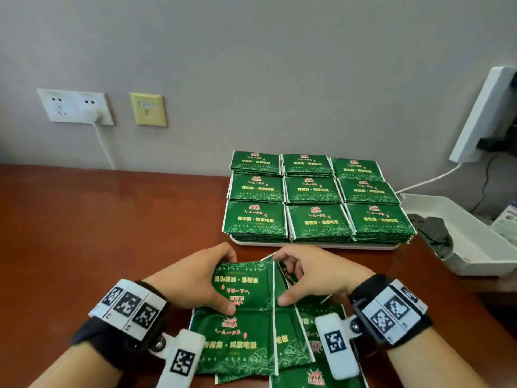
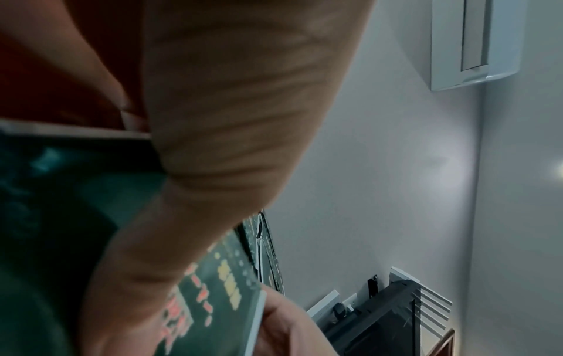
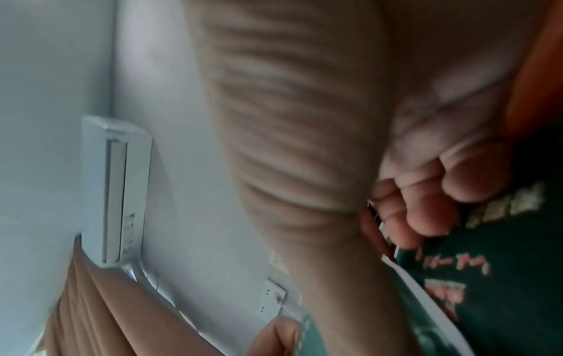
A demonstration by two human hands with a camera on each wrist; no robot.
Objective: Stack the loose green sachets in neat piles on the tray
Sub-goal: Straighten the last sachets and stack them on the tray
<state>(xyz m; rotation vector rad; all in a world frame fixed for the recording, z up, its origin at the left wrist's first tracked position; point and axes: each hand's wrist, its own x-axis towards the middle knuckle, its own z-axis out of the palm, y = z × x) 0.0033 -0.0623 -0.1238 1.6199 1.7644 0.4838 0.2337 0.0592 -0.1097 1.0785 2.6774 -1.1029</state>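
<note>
1. Sachets [image 1: 251, 343] lie loose and overlapping on the wooden table [image 1: 112, 219] nearest us, between our 2 wrists.
2. Just above that heap, we hold a small bunch of green sachets [image 1: 246, 284] in both hands.
3. Our left hand [image 1: 193, 278] grips its left edge, thumb on the near side and fingers curled over the far edge.
4. Our right hand [image 1: 316, 275] clamps the right edge the same way, thumb near, fingers folded over the top.
5. Beyond the hands, the white tray [image 1: 313, 245] carries 9 neat piles [image 1: 314, 191] in 3 rows of 3.
6. Right of the tray sits a white bin [image 1: 475, 247] with dark cloth inside.
7. Farthest back, wall sockets [image 1: 75, 106] hold a plug.
</note>
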